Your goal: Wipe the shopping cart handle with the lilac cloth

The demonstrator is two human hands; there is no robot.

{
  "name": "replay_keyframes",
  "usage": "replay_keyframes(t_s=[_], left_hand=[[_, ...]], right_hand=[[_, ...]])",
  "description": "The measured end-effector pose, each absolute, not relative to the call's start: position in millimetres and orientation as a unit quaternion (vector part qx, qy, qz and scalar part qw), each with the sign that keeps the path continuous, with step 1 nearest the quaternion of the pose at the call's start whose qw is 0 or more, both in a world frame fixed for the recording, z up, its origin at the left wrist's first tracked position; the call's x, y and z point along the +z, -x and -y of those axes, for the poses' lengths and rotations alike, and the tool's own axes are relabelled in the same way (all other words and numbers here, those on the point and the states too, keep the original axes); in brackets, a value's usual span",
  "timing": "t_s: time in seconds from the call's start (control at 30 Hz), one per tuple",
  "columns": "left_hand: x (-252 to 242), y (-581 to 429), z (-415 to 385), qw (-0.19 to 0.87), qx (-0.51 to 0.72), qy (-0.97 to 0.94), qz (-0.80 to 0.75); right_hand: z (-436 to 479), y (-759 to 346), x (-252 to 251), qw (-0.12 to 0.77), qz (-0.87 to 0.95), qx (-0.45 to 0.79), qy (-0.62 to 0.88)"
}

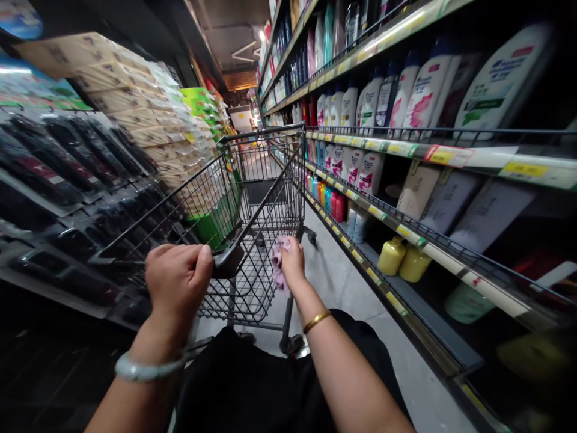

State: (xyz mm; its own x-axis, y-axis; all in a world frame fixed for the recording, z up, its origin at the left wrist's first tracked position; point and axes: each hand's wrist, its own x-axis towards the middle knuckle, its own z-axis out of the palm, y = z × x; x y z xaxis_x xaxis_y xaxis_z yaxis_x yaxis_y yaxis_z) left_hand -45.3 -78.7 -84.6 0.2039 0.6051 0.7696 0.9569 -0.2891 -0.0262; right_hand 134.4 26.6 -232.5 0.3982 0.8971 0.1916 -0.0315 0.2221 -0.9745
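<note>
Because the shopping cart (pixel 261 133) stands on wheels, a firm left grip matters most in the single head view. The left hand (pixel 179 273) is closed in a fist over the handlebar (pixel 229 261), close to the cart's near right corner; gripping nearer the bar's middle would probably steer straighter, while its present place should steady that corner well.

The right hand (pixel 294 264) is closed on a bunched lilac cloth (pixel 279 261), below the rim and beside the basket's right side wall, toward the near end. Whether the cloth presses on the wire or only hangs beside it, I cannot tell. Folded into a flat pad, it would likely meet the mesh more evenly than crumpled; loose folds could snag on the wire ends. Short strokes along the bars, rather than across them, would suit such a grid.

Along the cart's right side, the shelf's front edge (pixel 406 146) runs close, with shampoo bottles (pixel 428 90) standing behind its wire guard, so the right elbow is best tucked in. The gold bangle (pixel 317 322) on that wrist could catch on the mesh. The near right wheel (pixel 294 344) asks for clearance from the feet.
</note>
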Motion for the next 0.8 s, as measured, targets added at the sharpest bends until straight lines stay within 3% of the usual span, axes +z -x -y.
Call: replay_keyframes(t_s=[0.1,0.27,0.43,0.63,0.8], left_hand=[[-66,31,82,0.224,-0.29,0.723,0.586],[-42,-3,65,0.086,-0.162,0.739,0.648],[-50,-21,52,0.192,-0.042,0.719,0.667],[-56,-21,56,0.232,-0.014,0.716,0.659],[-45,-20,60,0.198,0.049,0.717,0.666]], right_hand=[[-38,-132,-223,0.678,0.386,0.371,0.505],[-47,-128,-166,0.763,0.417,0.273,0.411],[-57,-134,-182,0.711,0.475,0.234,0.463],[-78,-147,-248,0.607,0.396,0.379,0.575],[-85,-142,-215,0.691,0.412,0.347,0.482]])
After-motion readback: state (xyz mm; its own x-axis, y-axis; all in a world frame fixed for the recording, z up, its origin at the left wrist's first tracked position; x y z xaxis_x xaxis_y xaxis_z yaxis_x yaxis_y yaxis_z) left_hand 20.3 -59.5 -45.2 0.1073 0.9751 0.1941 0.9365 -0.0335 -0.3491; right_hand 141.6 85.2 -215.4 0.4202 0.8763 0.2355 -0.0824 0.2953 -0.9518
